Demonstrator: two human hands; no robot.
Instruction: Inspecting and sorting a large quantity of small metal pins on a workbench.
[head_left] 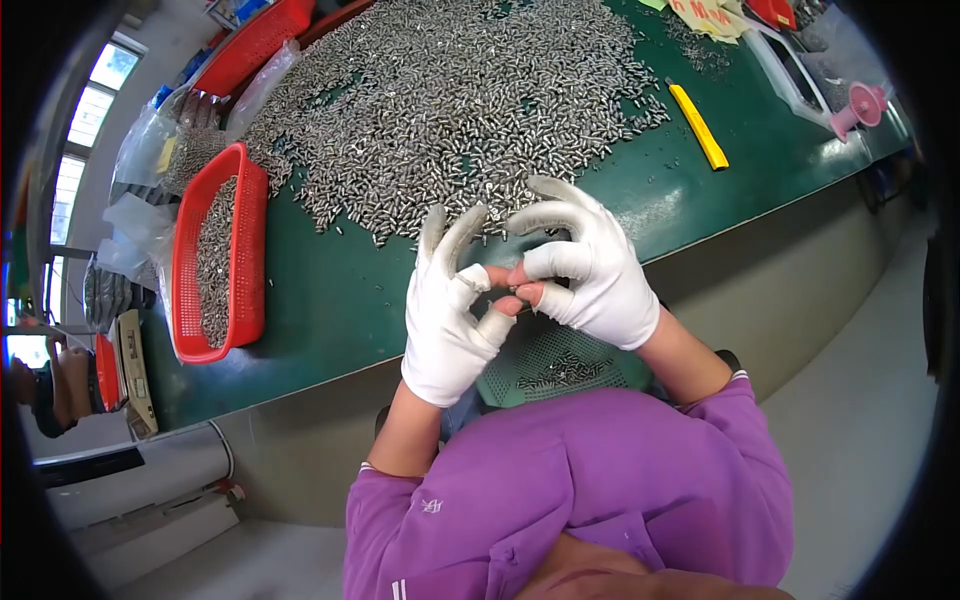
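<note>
Head view shows your left hand (440, 325) and right hand (600, 280) meeting fingertip to fingertip by the near edge of the green table (320, 310). That edge climbs from lower left to upper right, with a green perforated basket (495, 375) below it, close to your purple shirt (640, 450). To your left, bare tabletop reaches to the red basket (250, 290); to your right, a bare strip runs toward the yellow cutter (700, 127). Ahead, the heap of metal pieces (450, 110) comes right up to your raised gloved fingers, so room there is tight. Your right thumb and forefinger are pinched on a small piece (514, 288); your left ones curl in beside it, but whether they grip it you cannot tell. The piece is tiny, greyish and mostly hidden by your fingertips; the heaped ones are silvery, short and narrow.
</note>
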